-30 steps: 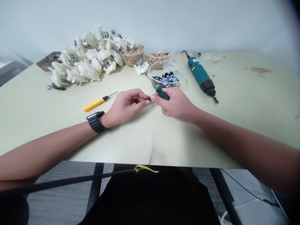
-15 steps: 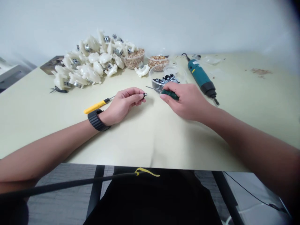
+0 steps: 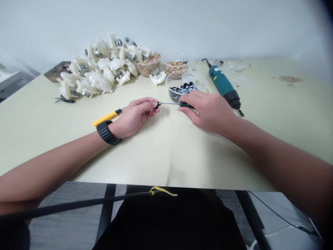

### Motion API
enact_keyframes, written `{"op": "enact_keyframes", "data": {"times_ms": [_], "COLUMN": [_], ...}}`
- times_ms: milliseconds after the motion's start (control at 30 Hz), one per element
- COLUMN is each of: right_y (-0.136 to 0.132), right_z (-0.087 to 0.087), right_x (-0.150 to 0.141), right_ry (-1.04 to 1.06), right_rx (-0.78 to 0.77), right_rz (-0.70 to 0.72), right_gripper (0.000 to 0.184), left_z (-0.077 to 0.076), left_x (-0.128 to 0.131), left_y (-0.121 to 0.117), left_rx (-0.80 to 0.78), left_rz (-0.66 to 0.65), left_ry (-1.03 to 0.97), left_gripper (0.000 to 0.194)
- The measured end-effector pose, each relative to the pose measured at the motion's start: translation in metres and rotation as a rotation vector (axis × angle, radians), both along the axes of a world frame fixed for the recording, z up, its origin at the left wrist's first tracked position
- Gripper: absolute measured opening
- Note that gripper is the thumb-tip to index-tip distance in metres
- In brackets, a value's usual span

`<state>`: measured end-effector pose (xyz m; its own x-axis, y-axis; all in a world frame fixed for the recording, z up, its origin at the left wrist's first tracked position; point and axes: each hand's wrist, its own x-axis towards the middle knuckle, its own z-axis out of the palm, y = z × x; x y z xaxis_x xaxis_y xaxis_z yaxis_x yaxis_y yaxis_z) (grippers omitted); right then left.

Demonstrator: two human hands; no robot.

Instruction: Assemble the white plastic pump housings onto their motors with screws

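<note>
Between the thumb and fingers of my left hand (image 3: pixel 139 113) is a small black and silver part (image 3: pixel 158 104), too small to name. My right hand (image 3: pixel 206 109) is closed round the dark green handle of a screwdriver (image 3: pixel 170 103). Its thin metal shaft points left, and the tip meets the small part or lies right at it. A yellow-handled screwdriver (image 3: pixel 105 119) lies on the table behind my left wrist. Just beyond my right hand stands a clear plastic tub (image 3: pixel 169 81) with black and silver small parts in it.
White plastic pieces (image 3: pixel 104 66) are heaped at the back left, with black pliers (image 3: pixel 65 99) before them. Two tubs of tan bits, one of them the nearer-centre tub (image 3: pixel 176 71), stand at the back. A teal power tool (image 3: pixel 223 85) lies right of my right hand.
The green screwdriver has swung from a slant to nearly level, its tip coming down to the small part in my left hand. My left hand has barely moved.
</note>
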<state>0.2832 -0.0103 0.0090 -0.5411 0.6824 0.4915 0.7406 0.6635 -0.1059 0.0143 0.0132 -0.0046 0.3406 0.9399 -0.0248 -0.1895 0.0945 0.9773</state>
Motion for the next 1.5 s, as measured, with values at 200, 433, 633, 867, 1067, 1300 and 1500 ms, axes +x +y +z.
{"op": "enact_keyframes", "data": {"times_ms": [200, 433, 633, 867, 1067, 1300, 1500], "right_y": [-0.003, -0.003, -0.003, -0.003, -0.002, 0.001, -0.001], "right_z": [0.002, 0.004, 0.011, 0.017, 0.019, 0.02, 0.025], "right_x": [-0.001, -0.001, -0.002, 0.001, 0.001, 0.003, 0.001], "right_ry": [-0.059, -0.048, -0.034, 0.061, 0.047, 0.024, -0.004], "right_rx": [0.028, 0.002, -0.121, -0.256, -0.288, -0.316, -0.395], "right_rz": [-0.029, -0.018, 0.007, 0.0, 0.0, -0.007, -0.009], "right_gripper": [0.029, 0.029, 0.03, 0.021, 0.021, 0.027, 0.029], "left_z": [0.005, 0.004, -0.006, -0.01, -0.011, -0.01, -0.004], "left_x": [0.003, 0.003, -0.004, -0.007, -0.008, -0.008, -0.006], "left_y": [-0.006, -0.006, 0.0, 0.003, 0.004, 0.001, -0.002], "left_rx": [-0.029, 0.053, 0.222, 0.283, 0.283, 0.3, 0.326], "left_rz": [0.008, -0.004, -0.047, -0.065, -0.058, -0.044, -0.036], "left_ry": [-0.039, 0.005, 0.115, 0.167, 0.188, 0.221, 0.288], "left_gripper": [0.01, 0.005, 0.011, 0.015, 0.015, 0.017, 0.022]}}
